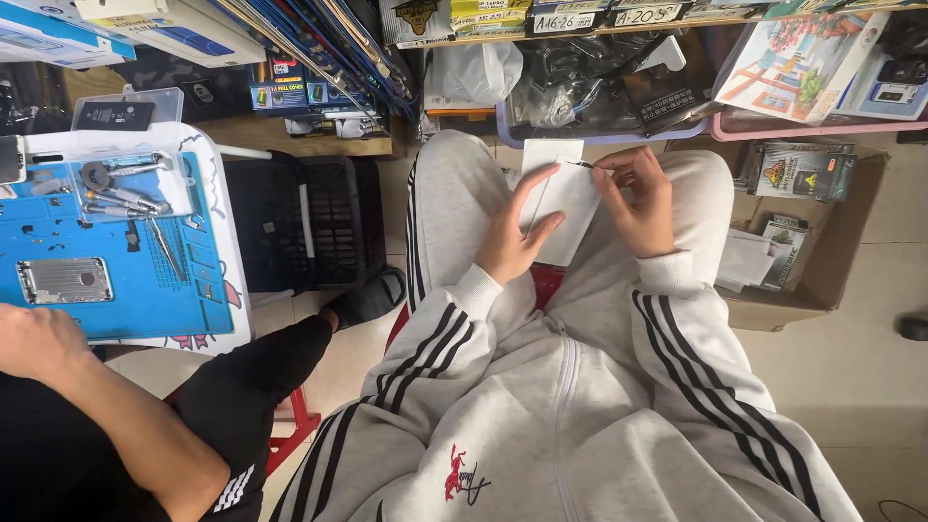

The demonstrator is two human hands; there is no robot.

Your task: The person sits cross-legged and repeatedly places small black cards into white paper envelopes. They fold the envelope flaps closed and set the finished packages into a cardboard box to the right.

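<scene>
left hand (509,242) under white packet (565,208), right hand (638,198) pinching its top edge — over lap

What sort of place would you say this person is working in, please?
Most likely a small phone repair shop or stall. A blue repair mat with a tray of small tools lies at the left, packaged accessories crowd the shelves ahead, and boxed stock fills a cardboard box.

white card (565,198); grey tracksuit (570,387) with black stripes; blue mat (145,280) far left; black crate (309,222).
</scene>
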